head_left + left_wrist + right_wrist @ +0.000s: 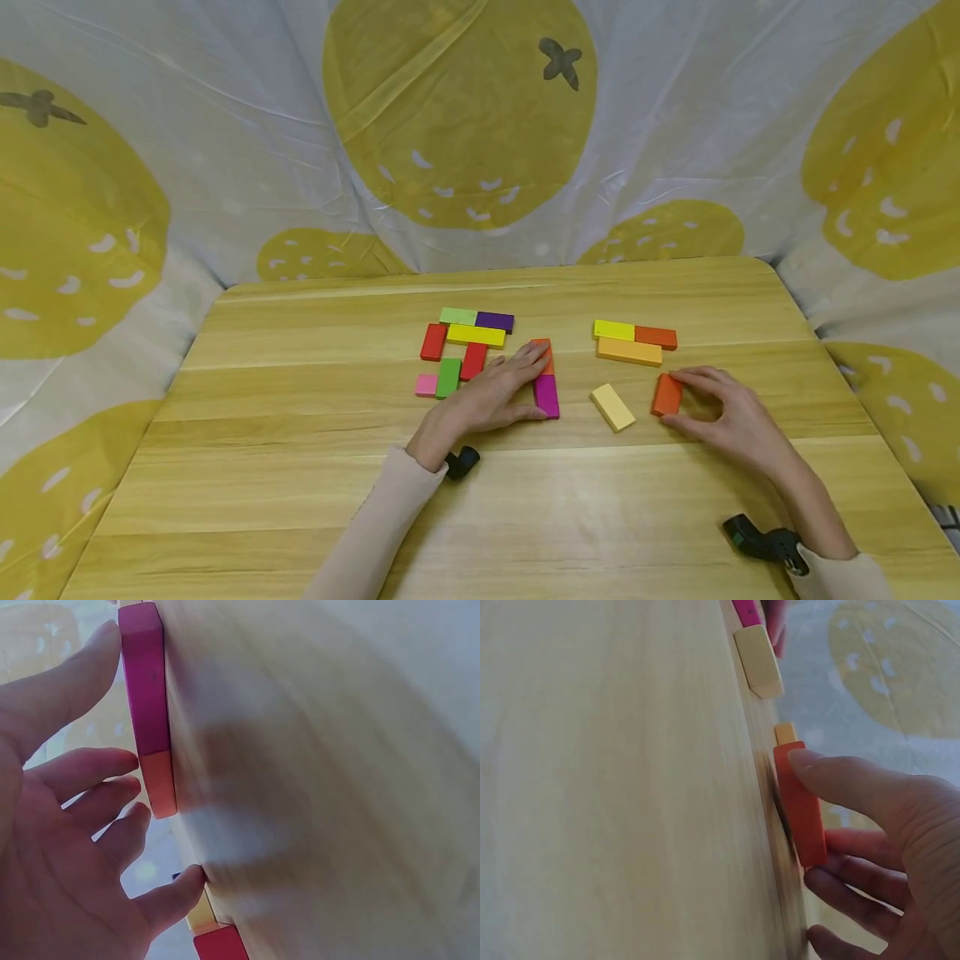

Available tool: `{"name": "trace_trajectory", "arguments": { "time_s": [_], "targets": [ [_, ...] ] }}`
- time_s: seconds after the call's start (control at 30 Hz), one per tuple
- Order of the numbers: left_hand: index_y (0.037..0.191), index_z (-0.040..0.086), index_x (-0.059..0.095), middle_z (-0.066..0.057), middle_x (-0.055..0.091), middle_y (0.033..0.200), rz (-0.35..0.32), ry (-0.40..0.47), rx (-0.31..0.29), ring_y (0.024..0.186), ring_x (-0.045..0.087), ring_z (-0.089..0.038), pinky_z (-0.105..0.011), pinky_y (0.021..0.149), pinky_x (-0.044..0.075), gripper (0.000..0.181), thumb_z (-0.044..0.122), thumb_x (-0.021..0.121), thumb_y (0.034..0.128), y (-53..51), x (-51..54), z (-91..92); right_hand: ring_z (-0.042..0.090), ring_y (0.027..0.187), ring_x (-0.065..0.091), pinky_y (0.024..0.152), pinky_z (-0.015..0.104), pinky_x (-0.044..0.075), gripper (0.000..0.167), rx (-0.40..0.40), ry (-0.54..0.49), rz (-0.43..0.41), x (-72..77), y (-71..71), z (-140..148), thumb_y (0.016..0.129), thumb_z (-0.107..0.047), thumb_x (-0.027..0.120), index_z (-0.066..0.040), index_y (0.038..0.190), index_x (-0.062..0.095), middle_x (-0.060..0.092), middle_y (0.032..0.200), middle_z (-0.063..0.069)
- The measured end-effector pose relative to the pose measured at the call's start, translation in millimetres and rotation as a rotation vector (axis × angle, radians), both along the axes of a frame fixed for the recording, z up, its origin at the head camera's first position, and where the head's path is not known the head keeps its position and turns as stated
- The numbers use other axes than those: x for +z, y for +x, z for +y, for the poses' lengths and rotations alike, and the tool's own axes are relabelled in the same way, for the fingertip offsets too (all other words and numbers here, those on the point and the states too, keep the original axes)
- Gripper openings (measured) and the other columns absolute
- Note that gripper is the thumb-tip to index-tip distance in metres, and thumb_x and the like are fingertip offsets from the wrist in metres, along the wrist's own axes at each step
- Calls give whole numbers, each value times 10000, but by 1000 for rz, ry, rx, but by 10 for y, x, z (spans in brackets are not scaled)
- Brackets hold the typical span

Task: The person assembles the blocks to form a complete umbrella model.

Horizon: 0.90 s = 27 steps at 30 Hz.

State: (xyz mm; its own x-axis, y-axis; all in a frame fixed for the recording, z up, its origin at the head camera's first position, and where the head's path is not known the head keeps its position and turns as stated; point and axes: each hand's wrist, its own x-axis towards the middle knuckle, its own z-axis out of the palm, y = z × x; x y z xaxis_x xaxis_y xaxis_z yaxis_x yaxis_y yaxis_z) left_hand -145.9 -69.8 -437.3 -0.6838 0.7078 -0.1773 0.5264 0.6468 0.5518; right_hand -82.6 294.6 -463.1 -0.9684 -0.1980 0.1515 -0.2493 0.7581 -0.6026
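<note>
My left hand (491, 398) reaches over the table with fingers fairly straight. Its fingertips touch an orange block (548, 362) and its thumb lies by the near end of a purple block (547, 397); the two blocks stand end to end. In the left wrist view, the thumb and fingertips lie along one side of the purple block (147, 690) and orange block (160, 784). My right hand (738, 421) pinches a red-orange block (666, 395) between thumb and fingers. The right wrist view shows that block (801, 806) slightly tilted, with a dark shadow beside it.
Between the hands lies a cream block (612, 407). Behind it sit yellow (614, 330), red-orange (656, 337) and light orange (629, 351) blocks, touching. Left of the purple block are several coloured blocks, including a long yellow one (476, 336). A patterned cloth (465, 108) hangs behind the table (262, 467).
</note>
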Motion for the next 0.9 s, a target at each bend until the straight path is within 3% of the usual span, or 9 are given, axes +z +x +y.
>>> {"name": "trace_trajectory", "arguments": {
  "time_s": [0.13, 0.3, 0.37, 0.47, 0.6, 0.73, 0.9],
  "targets": [
    [1646, 114, 243, -10, 100, 1756, -2, -12, -5, 1635, 61, -183, -528, 1316, 132, 857, 425, 690, 984, -5, 2, 5, 372, 1233, 576, 977, 639, 448, 587, -15, -32, -12, 32, 15, -40, 807, -294, 905, -113, 1324, 696, 659, 1293, 136],
    [1648, 119, 240, -14, 117, 1754, -12, -21, -6, 1634, 72, -182, -522, 1318, 134, 876, 423, 708, 972, -12, 2, 5, 23, 1234, 529, 986, 653, 461, 555, 12, -151, -55, 144, 59, -190, 822, -277, 895, -243, 1338, 695, 662, 1330, 38],
    [1649, 119, 236, -15, 119, 1753, -9, -21, -8, 1634, 74, -181, -522, 1318, 133, 875, 428, 702, 976, -16, 3, 6, -58, 1217, 501, 977, 653, 477, 563, 40, -169, -49, 185, 63, -278, 819, -269, 897, -259, 1343, 692, 659, 1337, 18],
    [1650, 119, 231, -16, 119, 1754, -7, -18, -10, 1634, 72, -178, -524, 1318, 130, 859, 433, 682, 989, -18, 7, 4, -21, 1219, 535, 984, 585, 508, 588, 95, -141, -13, 210, 44, -433, 802, -273, 910, -251, 1348, 691, 663, 1328, -11],
    [1652, 119, 223, -19, 116, 1755, -6, -18, -16, 1634, 68, -180, -530, 1317, 129, 826, 421, 650, 1012, -20, 5, 1, 127, 1205, 617, 986, 431, 533, 605, 180, -100, 38, 179, 32, -636, 770, -273, 933, -218, 1328, 707, 675, 1310, -33],
    [1650, 120, 224, -21, 118, 1753, 2, -21, -19, 1633, 76, -183, -535, 1315, 136, 787, 385, 629, 1030, -24, 4, -6, 198, 1218, 638, 1002, 452, 542, 596, 253, -104, 22, 151, 62, -819, 764, -279, 938, -210, 1312, 715, 676, 1319, -36],
    [1646, 100, 239, -46, 131, 1751, 10, -8, -24, 1633, 88, -209, -553, 1310, 142, 740, 344, 604, 1050, -24, 8, -23, 175, 1198, 646, 994, 445, 565, 584, 334, -101, -11, 131, 113, -1028, 769, -281, 934, -194, 1305, 719, 670, 1303, -62]
  ]
}}
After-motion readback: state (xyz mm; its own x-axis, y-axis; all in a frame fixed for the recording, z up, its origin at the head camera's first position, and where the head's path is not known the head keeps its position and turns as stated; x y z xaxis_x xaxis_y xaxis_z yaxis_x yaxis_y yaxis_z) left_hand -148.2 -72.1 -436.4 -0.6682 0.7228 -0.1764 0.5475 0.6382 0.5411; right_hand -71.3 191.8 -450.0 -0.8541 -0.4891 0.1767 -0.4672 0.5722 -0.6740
